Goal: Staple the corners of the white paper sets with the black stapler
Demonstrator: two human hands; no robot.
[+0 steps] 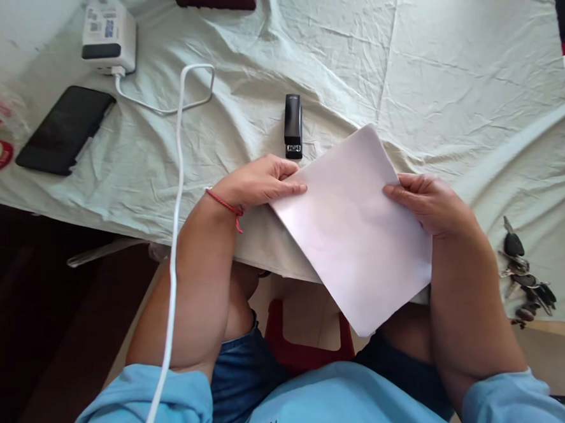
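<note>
White paper (355, 232), one sheet or a thin stack, is held at a tilt over the front edge of the table. My left hand (264, 179) pinches its left corner, thumb on top and fingers underneath. On the opposite side, my right hand (425, 199) grips the paper's right edge between thumb and fingers. The paper's lower corner hangs past the table edge above my lap. Just beyond my left hand lies a small black stapler (293, 126), not touched by either hand. How many sheets there are I cannot tell.
A pale green cloth (340, 55) covers the table. To the left are a black phone (65, 130), a white power adapter (109, 37) and a red wristband (2, 155). A white cable (180, 179) crosses over my left arm. Keys (525, 273) lie at the right.
</note>
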